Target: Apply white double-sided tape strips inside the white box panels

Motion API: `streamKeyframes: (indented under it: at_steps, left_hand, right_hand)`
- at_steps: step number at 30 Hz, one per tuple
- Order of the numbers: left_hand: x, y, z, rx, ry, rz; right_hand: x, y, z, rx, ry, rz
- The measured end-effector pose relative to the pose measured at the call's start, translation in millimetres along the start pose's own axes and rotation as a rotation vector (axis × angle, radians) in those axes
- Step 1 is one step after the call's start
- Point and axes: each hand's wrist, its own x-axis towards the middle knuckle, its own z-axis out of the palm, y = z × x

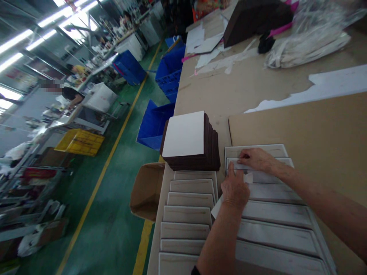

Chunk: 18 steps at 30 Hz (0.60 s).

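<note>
My left hand (234, 188) pinches a small white paper strip (248, 177) over a row of overlapping grey-white cards (275, 214) on a brown cardboard sheet (315, 126). My right hand (256, 158) lies flat on the upper cards of that row, fingers pressing down. A second row of the same cards (187, 214) is fanned out to the left. Above it stands a stack of dark brown boards (197, 160) with a white square (185, 133) on top.
An open cardboard box (145, 191) hangs at the table's left edge. Blue bins (153, 122) and a yellow crate (78, 142) stand along the green floor aisle. Paper scraps, a dark box (252, 19) and bundled white strips (306, 46) lie at the table's far end. Other people work in the background.
</note>
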Motion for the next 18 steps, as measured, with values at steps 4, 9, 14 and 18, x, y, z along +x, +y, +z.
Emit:
streamKeyframes:
  at_steps: [4,9,14,18]
  left_hand:
    - [-0.3,-1.0,-1.5,0.015,-0.011,0.008]
    - [-0.2,-2.6,0.3,0.036,-0.018,0.012]
    - [1.4,-3.7,-0.1,0.054,-0.033,0.014]
    - [1.9,-2.5,-1.6,0.071,-0.035,0.013]
  right_hand:
    - [-36.2,39.0,-13.6,0.214,-0.029,-0.02]
    - [-84.7,76.2,-19.1,0.273,0.087,0.176]
    - [-88.7,75.3,-8.4,0.286,0.284,0.397]
    - [-78.4,80.0,5.9,0.242,0.419,0.401]
